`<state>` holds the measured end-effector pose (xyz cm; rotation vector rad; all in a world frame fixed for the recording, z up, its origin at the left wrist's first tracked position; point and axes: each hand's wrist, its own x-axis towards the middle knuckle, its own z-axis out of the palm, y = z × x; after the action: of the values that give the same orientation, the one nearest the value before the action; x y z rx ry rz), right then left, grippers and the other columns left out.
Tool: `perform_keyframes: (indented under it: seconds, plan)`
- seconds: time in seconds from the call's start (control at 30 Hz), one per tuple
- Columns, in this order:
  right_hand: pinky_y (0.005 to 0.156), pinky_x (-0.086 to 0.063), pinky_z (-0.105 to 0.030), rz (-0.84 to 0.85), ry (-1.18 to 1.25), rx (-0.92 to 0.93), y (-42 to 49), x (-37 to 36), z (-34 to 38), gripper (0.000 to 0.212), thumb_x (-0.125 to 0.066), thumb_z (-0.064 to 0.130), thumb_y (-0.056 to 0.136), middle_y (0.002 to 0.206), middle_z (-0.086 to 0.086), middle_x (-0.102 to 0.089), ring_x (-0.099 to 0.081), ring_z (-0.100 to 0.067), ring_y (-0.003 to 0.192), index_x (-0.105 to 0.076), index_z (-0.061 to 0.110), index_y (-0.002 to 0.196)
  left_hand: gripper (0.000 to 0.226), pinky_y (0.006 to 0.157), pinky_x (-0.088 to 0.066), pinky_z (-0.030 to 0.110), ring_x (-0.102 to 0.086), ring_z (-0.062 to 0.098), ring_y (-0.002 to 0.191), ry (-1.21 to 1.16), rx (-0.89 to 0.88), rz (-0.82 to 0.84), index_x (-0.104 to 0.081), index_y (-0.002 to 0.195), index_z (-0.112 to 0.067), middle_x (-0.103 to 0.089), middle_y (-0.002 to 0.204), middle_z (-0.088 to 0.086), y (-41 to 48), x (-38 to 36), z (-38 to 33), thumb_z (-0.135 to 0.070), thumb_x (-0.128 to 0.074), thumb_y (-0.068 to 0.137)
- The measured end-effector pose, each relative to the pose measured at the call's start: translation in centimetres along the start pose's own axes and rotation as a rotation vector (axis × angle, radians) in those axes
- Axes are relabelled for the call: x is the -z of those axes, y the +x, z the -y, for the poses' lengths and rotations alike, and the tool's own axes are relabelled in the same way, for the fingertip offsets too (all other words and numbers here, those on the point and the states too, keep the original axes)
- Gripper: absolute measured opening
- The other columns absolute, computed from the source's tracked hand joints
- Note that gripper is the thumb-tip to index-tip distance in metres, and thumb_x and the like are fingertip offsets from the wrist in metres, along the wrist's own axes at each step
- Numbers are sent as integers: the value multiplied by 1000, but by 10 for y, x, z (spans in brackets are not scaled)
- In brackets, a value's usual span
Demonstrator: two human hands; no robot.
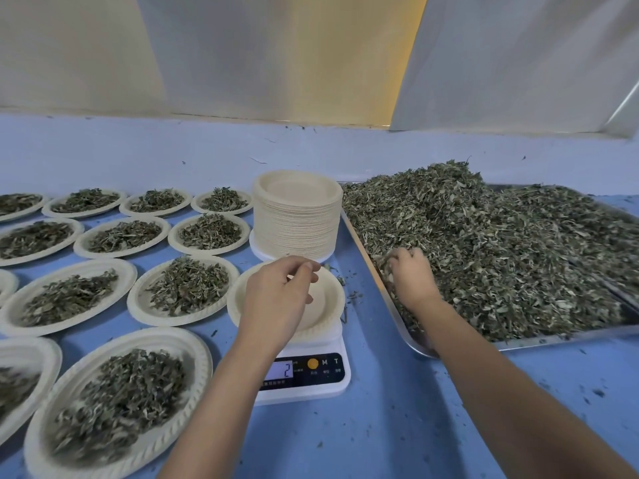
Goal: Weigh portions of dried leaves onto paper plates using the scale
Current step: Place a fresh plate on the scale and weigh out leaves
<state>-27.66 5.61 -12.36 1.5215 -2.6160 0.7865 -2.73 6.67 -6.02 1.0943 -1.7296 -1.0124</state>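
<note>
Reaching into the metal tray [553, 339] on the right, the person's right hand [411, 276] dug into the big heap of dried leaves [501, 243]. Its fingers were curled down into the leaves near the tray's left edge and were grabbing a small clump. The heap filled most of the tray and rose highest at the back.

The left hand [280, 292] hung over an empty paper plate [326, 299]. Its fingers were loosely bent, with a gap between the thumb and the others, and nothing was held in them. I could not tell if a fingertip touched the far rim of the plate. That plate sat on top of a small white scale [311, 390], just left of the tray. The little display [278, 370] on the front of the scale showed a 2, and an orange round button sat beside it.

Right behind the scale stood a tall stack of paper plates [295, 226], all empty. To the left lay many filled plates [179, 319] in rows, each with a small pile of dried leaves in the middle. They were close together but not on top of each other.

Everything rested on a blue surface [397, 426]. Small crumbs of leaf were scattered on it, mostly near the tray and the scale. Pale sheets hung behind the surface.
</note>
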Motion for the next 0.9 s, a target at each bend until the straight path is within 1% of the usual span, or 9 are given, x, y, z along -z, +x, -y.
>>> perform_keyframes:
  seconds: [0.1, 0.2, 0.37, 0.43, 0.5, 0.6, 0.67, 0.8, 0.9]
  plan:
    - [92, -34, -25, -148, 270, -38, 1, 12, 4, 34, -33, 19, 103, 125, -15, -45, -46, -23, 106, -50, 4, 129, 24, 62, -45, 24, -57, -3, 52, 0, -6, -10, -69, 88, -25, -69, 82, -11, 1, 2, 1, -19, -47, 95]
    - [82, -27, -12, -228, 384, -25, 0, 23, 9, 34, -35, 19, 103, 127, -14, -46, -42, -12, 97, -50, 4, 129, 24, 64, -46, 27, -57, -3, 52, -4, -5, -15, -68, 86, -27, -68, 82, -12, 2, 3, 2, -20, -47, 95]
    - [85, -36, -25, -270, 598, -40, 2, 42, 36, 33, -34, 22, 104, 123, -11, -53, -49, -14, 101, -51, 7, 128, 25, 66, -46, 28, -57, -3, 53, -97, 54, -59, -70, 89, -24, -69, 84, -10, 6, 7, 9, -19, -46, 94]
    - [83, -37, -23, -282, 702, -12, 0, 50, 56, 31, -34, 22, 104, 119, -5, -55, -51, -11, 101, -52, 9, 126, 26, 65, -46, 26, -59, -1, 57, -168, 105, -84, -71, 92, -21, -70, 86, -8, 9, 10, 12, -18, -45, 94]
    - [76, -37, -13, -283, 816, 16, -5, 55, 78, 28, -36, 22, 103, 109, 6, -56, -51, 0, 93, -53, 13, 122, 25, 64, -46, 24, -61, 4, 68, -285, 165, -118, -69, 97, -18, -70, 90, -5, 12, 13, 14, -17, -44, 95]
    - [66, -35, 4, -206, 983, 81, -16, 55, 111, 15, -38, 21, 103, 94, 25, -51, -48, 21, 81, -51, 26, 108, 21, 72, -50, 26, -62, 10, 90, -460, 222, -168, -62, 107, -19, -65, 103, -3, 16, 17, 18, -20, -43, 97]
    - [65, -33, 7, -122, 1043, 132, -26, 49, 131, 14, -39, 19, 102, 91, 28, -50, -45, 28, 74, -50, 29, 102, 21, 84, -51, 29, -59, 9, 101, -528, 230, -188, -55, 115, -21, -60, 112, -4, 18, 18, 22, -24, -42, 99]
    - [69, -34, 3, 56, 1043, 269, -43, 23, 154, 15, -42, 13, 101, 91, 19, -56, -49, 25, 75, -56, 19, 103, 33, 90, -48, 28, -55, 7, 104, -701, 269, -202, -45, 129, -27, -55, 118, -8, 23, 21, 30, -39, -43, 99]
    - [77, -36, -3, 178, 991, 356, -50, 6, 160, 15, -44, 12, 100, 93, 12, -59, -52, 15, 83, -58, 17, 101, 42, 100, -45, 40, -54, 15, 111, -766, 282, -200, -39, 134, -34, -48, 133, -4, 27, 22, 36, -52, -41, 95]
